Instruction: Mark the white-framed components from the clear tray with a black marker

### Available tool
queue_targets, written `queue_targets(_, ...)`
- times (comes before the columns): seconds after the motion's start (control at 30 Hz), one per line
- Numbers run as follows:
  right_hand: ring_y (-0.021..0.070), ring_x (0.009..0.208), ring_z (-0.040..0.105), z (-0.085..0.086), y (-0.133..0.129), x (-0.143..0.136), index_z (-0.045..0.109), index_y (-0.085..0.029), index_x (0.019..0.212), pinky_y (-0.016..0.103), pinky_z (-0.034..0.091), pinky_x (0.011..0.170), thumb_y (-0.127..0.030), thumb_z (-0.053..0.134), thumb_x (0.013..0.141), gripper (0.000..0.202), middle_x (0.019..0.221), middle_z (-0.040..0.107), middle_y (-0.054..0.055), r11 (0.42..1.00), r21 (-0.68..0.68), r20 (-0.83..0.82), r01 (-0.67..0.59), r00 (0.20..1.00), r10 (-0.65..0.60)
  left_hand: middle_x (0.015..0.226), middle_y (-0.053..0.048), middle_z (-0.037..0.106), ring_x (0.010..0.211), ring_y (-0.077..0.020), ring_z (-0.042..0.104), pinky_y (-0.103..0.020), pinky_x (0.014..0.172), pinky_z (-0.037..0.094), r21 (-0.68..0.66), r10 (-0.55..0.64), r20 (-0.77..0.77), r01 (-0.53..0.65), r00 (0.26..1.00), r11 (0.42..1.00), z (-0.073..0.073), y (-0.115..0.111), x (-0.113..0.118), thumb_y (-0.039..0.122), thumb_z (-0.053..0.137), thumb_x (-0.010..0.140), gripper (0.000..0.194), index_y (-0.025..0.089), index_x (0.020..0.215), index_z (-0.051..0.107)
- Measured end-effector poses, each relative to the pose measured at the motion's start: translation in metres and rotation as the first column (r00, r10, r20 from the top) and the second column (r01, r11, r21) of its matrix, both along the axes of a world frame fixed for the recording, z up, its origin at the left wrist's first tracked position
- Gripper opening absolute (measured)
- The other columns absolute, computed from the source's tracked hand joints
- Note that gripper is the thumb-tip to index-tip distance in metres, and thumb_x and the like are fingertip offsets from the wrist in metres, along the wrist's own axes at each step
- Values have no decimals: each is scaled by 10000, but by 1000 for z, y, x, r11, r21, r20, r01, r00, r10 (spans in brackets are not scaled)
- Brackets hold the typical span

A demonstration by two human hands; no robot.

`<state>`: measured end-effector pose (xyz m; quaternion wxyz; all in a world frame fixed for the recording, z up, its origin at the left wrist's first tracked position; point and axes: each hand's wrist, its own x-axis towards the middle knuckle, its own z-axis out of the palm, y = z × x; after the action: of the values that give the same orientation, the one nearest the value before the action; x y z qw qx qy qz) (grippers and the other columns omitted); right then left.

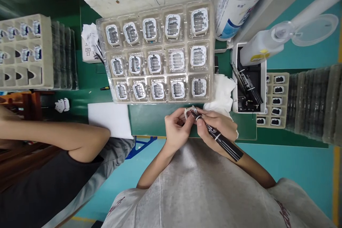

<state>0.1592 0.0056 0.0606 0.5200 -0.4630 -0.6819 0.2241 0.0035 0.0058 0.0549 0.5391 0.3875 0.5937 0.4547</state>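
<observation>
My left hand (pixel 178 128) is closed around a small white plastic part (pixel 188 111), pinched between thumb and fingers near the table's front edge. A black marker pen (pixel 226 145) rests in my right hand (pixel 217 126), its tip against or very close to the white part. The fingers partly cover that part, so its inner face is hard to make out. Just beyond both hands lies a clear plastic tray (pixel 157 73) with rows of white frame-shaped parts, grey inside, one in each pocket.
Right of the tray are crumpled white tissue (pixel 223 92), a white box (pixel 263 108) holding markers, a squeeze bottle (pixel 263 48) and a large clear bottle (pixel 229 14). A folded white cloth (pixel 108 119) lies left. A co-worker's arm (pixel 77 137) reaches in at left, near stacked trays (pixel 46 53).
</observation>
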Motion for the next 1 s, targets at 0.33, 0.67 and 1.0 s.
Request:
queue_targets(0.33,258,1018,907,0,3,-4,743,-265,1176,363,815,879,-98,786,1085,194,1070,884,33,999,35,42,41,998,-42,620,46,574,575,-105,421,-225,534,378,22,2,-111,1,994,1000,-2,-1,0,449,944,886,322,186,821,770)
queue_targets(0.67,250,1030,905,1,3,-2,748,-263,1157,354,810,891,-118,792,1087,167,1095,886,18,1000,1,46,24,999,-24,626,48,565,567,-100,423,-211,523,382,79,-5,-141,16,990,997,-6,-4,-1,426,879,952,284,178,852,783)
queue_targets(1.0,256,1007,906,2,2,-2,754,-232,1095,341,797,926,-80,800,1069,161,1065,884,39,1000,-5,71,19,997,-18,646,47,633,550,-92,475,-200,532,416,138,-25,-175,49,984,989,-8,-5,-2,372,894,946,203,179,924,836)
